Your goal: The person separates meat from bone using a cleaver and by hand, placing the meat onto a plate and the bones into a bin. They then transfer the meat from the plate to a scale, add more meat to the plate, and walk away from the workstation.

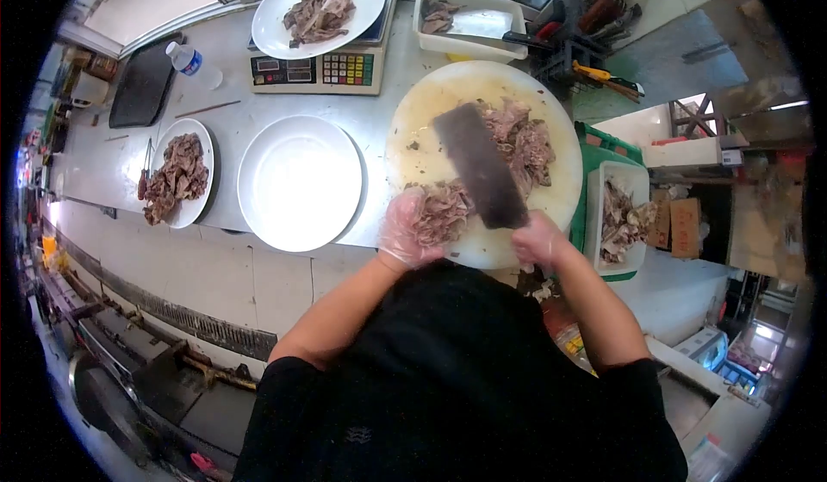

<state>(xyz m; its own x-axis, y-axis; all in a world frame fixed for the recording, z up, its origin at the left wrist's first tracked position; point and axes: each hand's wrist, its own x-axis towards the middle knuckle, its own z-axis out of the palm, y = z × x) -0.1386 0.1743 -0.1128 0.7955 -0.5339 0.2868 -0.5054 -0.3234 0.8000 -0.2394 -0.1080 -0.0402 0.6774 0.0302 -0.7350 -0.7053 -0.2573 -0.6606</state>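
My right hand (541,239), in a clear plastic glove, is wrapped round the handle of a cleaver (481,165). Its broad dark blade lies slantwise over the round cutting board (422,103), between two heaps of meat. My left hand (398,230), also in a clear glove, cups a heap of cooked sliced meat (441,213) at the board's near left edge. Beyond the blade, on the right of the board, lies the other heap of meat (521,142). Small scraps are scattered across the board.
Left of the board stands a bare white plate (299,172); farther left, another plate (205,193) bears meat. A scale (349,68) holds a plate of meat. At the back sits a white tub (474,47) with a knife; at right, a meat-filled container (613,262). A bottle (191,62) stands back left.
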